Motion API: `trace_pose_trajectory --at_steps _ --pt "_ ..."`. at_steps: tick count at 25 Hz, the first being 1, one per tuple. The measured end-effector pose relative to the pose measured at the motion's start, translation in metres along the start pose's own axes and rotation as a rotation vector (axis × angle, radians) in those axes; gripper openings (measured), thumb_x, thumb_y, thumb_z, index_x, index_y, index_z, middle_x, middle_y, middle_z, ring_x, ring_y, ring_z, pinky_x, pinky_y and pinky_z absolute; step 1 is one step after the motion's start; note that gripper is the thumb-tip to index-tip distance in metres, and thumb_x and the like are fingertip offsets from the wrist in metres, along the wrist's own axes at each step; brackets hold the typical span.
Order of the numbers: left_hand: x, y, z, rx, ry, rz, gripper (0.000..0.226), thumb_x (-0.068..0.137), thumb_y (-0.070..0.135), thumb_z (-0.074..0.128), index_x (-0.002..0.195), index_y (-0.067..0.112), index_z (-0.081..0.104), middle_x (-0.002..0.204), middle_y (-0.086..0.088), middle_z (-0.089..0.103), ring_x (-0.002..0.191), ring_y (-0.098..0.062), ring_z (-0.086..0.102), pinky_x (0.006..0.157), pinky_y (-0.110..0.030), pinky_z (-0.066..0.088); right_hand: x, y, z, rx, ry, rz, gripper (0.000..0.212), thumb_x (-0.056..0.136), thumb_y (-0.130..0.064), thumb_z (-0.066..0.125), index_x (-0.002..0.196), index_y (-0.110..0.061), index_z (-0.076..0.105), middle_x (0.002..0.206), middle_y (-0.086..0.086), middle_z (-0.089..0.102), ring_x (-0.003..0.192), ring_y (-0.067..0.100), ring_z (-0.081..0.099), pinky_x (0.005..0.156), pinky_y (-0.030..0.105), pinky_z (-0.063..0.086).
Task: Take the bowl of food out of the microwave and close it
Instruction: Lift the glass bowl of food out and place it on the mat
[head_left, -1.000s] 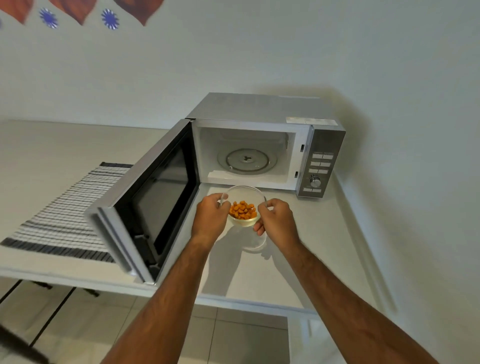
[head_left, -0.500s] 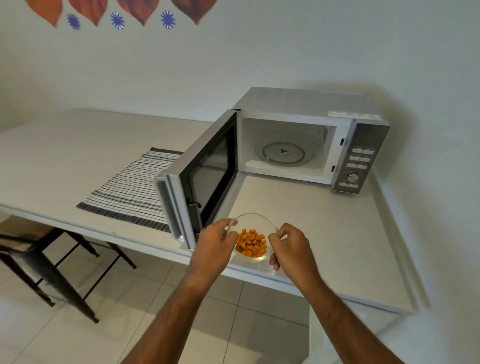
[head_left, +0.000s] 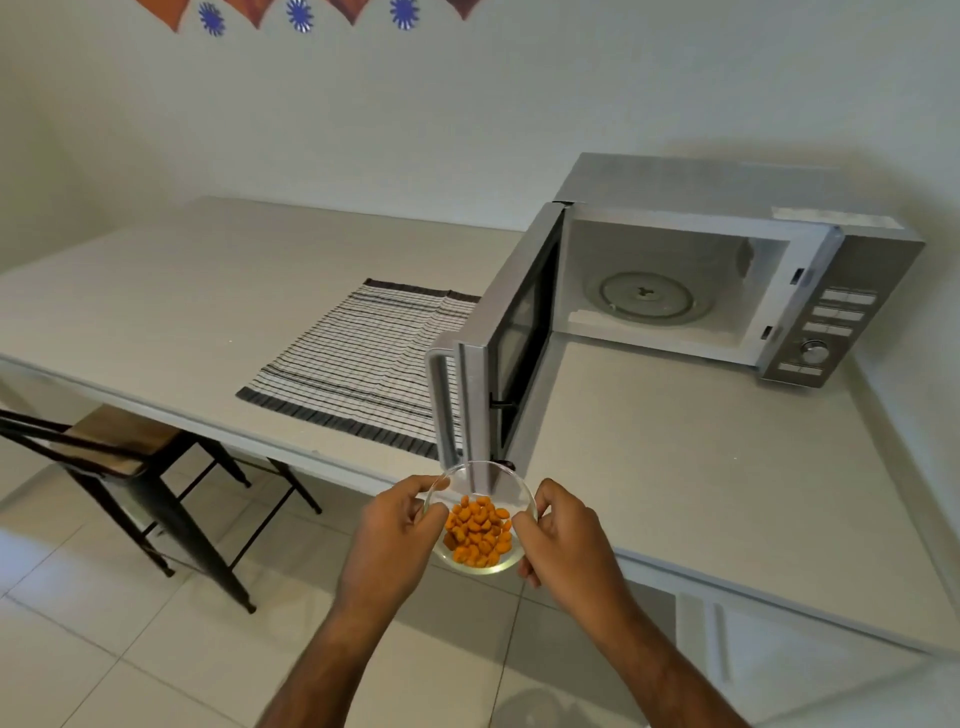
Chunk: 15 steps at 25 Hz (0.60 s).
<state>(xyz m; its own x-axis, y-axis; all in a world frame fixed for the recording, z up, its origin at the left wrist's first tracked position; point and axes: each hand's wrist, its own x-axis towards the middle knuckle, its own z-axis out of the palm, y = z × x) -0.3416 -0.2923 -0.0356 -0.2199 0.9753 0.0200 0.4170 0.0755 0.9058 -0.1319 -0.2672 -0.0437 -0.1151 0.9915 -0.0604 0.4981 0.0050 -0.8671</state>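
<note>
A clear glass bowl (head_left: 480, 519) of orange food pieces is held in the air in front of the table's front edge. My left hand (head_left: 397, 535) grips its left rim and my right hand (head_left: 563, 535) grips its right rim. The silver microwave (head_left: 737, 270) stands at the back right of the table with its door (head_left: 498, 343) swung wide open toward me. Inside, only the glass turntable (head_left: 647, 299) shows. The door's outer end stands just behind the bowl.
A striped black-and-white placemat (head_left: 358, 364) lies on the white table (head_left: 156, 291) left of the door. A dark metal stool (head_left: 119, 457) with a wooden seat is tucked under the table at left. Tiled floor lies below the bowl.
Both hands have carried the bowl back from in front of the microwave, past the table's front edge toward me. The view has pulled back and swung left. The door stays open.
</note>
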Motion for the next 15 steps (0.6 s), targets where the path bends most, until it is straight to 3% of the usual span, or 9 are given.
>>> trace_pose_trajectory --at_steps 1,3,7,9,11,13,15 --pt "0.003 -0.005 -0.01 -0.001 0.003 0.003 0.027 0.102 0.02 0.063 0.112 0.043 0.072 0.067 -0.006 0.071 0.06 -0.022 0.068 0.066 -0.042 0.063 0.001 -0.005 0.01 0.002 -0.012 -0.009 0.018 0.101 -0.028 0.06 0.086 -0.023 0.053 0.061 -0.002 0.073 0.052 0.011 0.074 0.05 0.026 0.061" --pt "0.011 -0.019 -0.033 -0.018 0.003 -0.004 0.027 0.103 0.02 0.063 0.113 0.043 0.071 0.081 -0.014 0.078 0.078 -0.028 0.079 0.076 -0.048 0.068 0.006 -0.016 0.036 0.016 -0.04 -0.03 0.016 0.103 -0.029 0.058 0.088 -0.025 0.054 0.068 0.0 0.076 0.057 0.013 0.076 0.052 0.027 0.062" --pt "0.031 -0.044 -0.07 0.001 0.006 -0.006 0.025 0.104 0.021 0.062 0.116 0.041 0.072 0.085 -0.021 0.078 0.088 -0.041 0.077 0.079 -0.058 0.065 0.021 -0.036 0.077 0.071 -0.074 -0.026 0.014 0.106 -0.029 0.055 0.092 -0.03 0.054 0.073 0.002 0.075 0.058 0.012 0.075 0.05 0.023 0.057" --pt "0.046 -0.057 -0.087 0.009 0.019 -0.022 0.025 0.104 0.021 0.062 0.12 0.035 0.074 0.082 -0.02 0.078 0.078 -0.041 0.076 0.074 -0.054 0.066 0.031 -0.045 0.098 0.111 -0.094 -0.022 0.016 0.108 -0.031 0.054 0.093 -0.03 0.051 0.071 0.004 0.075 0.053 0.008 0.071 0.048 0.021 0.054" --pt "0.066 -0.072 -0.104 0.023 0.051 -0.031 0.027 0.103 0.019 0.062 0.123 0.029 0.075 0.061 -0.005 0.067 0.047 -0.021 0.057 0.051 -0.036 0.055 0.043 -0.054 0.119 0.129 -0.127 -0.037 0.015 0.11 -0.036 0.051 0.095 -0.033 0.048 0.071 0.005 0.075 0.048 0.004 0.066 0.046 0.021 0.051" --pt "0.086 -0.087 -0.118 0.016 0.09 -0.038 0.028 0.103 0.017 0.061 0.124 0.029 0.075 0.051 0.005 0.054 0.04 -0.003 0.038 0.04 -0.023 0.038 0.056 -0.062 0.138 0.139 -0.155 -0.04 0.011 0.111 -0.041 0.048 0.102 -0.034 0.048 0.074 0.009 0.076 0.045 0.003 0.06 0.045 0.021 0.048" --pt "0.103 -0.097 -0.126 -0.002 0.109 -0.046 0.028 0.103 0.017 0.061 0.126 0.028 0.075 0.05 0.006 0.052 0.039 -0.001 0.035 0.039 -0.021 0.034 0.072 -0.07 0.153 0.155 -0.169 -0.028 0.014 0.111 -0.044 0.045 0.112 -0.031 0.047 0.081 0.015 0.077 0.042 0.002 0.057 0.044 0.02 0.046"
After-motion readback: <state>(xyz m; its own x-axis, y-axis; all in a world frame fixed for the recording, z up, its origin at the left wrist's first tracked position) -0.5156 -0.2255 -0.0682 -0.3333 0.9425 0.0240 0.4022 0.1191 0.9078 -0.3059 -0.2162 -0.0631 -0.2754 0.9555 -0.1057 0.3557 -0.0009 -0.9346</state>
